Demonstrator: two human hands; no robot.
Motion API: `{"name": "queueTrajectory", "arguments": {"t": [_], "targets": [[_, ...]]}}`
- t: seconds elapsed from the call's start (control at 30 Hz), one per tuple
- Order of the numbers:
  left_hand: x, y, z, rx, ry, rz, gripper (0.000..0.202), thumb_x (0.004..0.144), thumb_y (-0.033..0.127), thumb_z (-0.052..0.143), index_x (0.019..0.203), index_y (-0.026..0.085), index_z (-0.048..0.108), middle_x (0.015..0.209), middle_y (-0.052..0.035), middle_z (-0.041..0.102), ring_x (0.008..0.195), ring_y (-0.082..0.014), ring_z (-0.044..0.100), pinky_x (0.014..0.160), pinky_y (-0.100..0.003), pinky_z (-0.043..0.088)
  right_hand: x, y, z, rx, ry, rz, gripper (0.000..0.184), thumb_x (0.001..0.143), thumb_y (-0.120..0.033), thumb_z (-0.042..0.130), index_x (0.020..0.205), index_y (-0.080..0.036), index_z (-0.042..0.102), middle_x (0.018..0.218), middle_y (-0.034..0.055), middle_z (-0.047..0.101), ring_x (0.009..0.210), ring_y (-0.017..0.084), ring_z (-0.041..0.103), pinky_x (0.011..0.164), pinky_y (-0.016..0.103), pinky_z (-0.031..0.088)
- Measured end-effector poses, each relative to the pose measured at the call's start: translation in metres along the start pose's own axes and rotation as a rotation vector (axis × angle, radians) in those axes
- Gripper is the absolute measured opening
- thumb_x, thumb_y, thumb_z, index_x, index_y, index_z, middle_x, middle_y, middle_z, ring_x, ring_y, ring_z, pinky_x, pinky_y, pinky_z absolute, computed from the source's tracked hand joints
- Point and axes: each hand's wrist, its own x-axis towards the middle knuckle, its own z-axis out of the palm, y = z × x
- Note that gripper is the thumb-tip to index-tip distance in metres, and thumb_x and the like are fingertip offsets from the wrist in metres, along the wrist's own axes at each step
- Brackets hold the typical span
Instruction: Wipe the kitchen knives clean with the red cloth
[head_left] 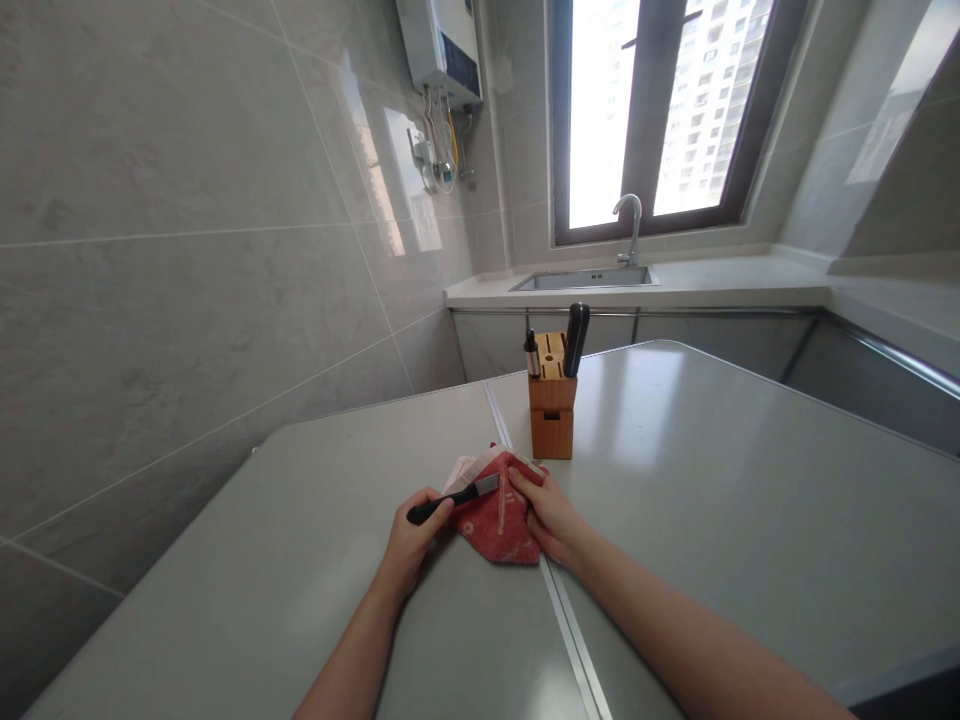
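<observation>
Inside a tiled kitchen, big grey wall tiles [165, 300] fill the left side, and a tall window [660, 120] at the far end looks out on apartment towers. Grey tabletop [720, 500] runs away from the onlooker's side, a metal seam [559, 610] down its middle. White water heater [439, 50] high on the left wall, pipes hanging beneath it. Past the tabletop, below the window: steel sink [581, 280] set in a white surface, curved faucet [634, 215] rising behind it. Wooden knife block [551, 420] upright on the tabletop by the seam, a thick black handle [576, 340] and a slimmer dark handle [532, 352] sticking out of its top. Just in front of the block, red towel [499, 525] lies bunched across the seam, a paler fold [465, 472] showing along its upper edge. Left hand [409, 540]: grip clamped on the black handle of a small kitchen knife [457, 497], its steel blade resting on the towel's upper fold. Right hand [547, 518]: fingers [525, 485] together, curled over the towel just beside the blade's tip. Whether they also pinch the blade through the cloth, cannot tell.
</observation>
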Motion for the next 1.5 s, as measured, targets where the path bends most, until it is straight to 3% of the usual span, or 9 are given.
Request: {"name": "queueTrajectory", "arguments": {"t": [0.43,0.93,1.17,1.33,1.5], "targets": [[0.0,0.004,0.003,0.137,-0.087,0.042,0.027,0.072,0.04,0.067,0.064,0.014,0.062,0.056,0.0007,0.052,0.054,-0.0109,0.044,0.052,-0.019,0.031,-0.004,0.0,0.002,-0.094,-0.072,-0.001,0.033,0.059,-0.029,0.08,0.084,-0.014,0.065,0.083,0.0061,0.072,0.075,0.018,0.066,0.075,0.032,0.051],[-0.001,0.006,0.011,0.171,-0.141,0.033,0.022,0.065,0.036,0.071,0.063,0.015,0.07,0.056,-0.0014,0.058,0.055,-0.0135,0.048,0.052,-0.021,0.034,-0.004,0.006,-0.004,-0.267,-0.106,0.039,0.033,0.059,-0.032,0.08,0.083,-0.013,0.068,0.078,0.0063,0.071,0.068,0.018,0.065,0.067,0.03,0.05],[-0.001,0.007,0.011,0.186,-0.123,0.033,0.022,0.066,0.037,0.07,0.064,0.015,0.069,0.056,-0.0011,0.057,0.054,-0.0134,0.047,0.052,-0.02,0.034,-0.006,0.004,-0.001,-0.277,-0.092,0.045,0.035,0.058,-0.034,0.08,0.084,-0.013,0.068,0.077,0.0061,0.071,0.068,0.017,0.064,0.067,0.029,0.05],[-0.001,0.009,0.009,0.164,-0.022,0.061,0.022,0.064,0.036,0.073,0.061,0.015,0.067,0.058,-0.0011,0.058,0.057,-0.0138,0.048,0.054,-0.02,0.035,-0.006,0.005,0.001,-0.239,-0.069,0.032,0.037,0.059,-0.033,0.08,0.088,-0.014,0.067,0.081,0.0056,0.071,0.07,0.017,0.065,0.068,0.029,0.05],[0.0,0.007,0.008,0.112,0.037,0.045,0.025,0.064,0.038,0.073,0.061,0.015,0.063,0.057,0.0003,0.054,0.057,-0.0122,0.045,0.053,-0.02,0.032,-0.006,0.002,0.004,-0.136,-0.035,0.037,0.033,0.057,-0.031,0.081,0.081,-0.015,0.066,0.072,0.0031,0.07,0.066,0.017,0.064,0.066,0.028,0.05]]}}
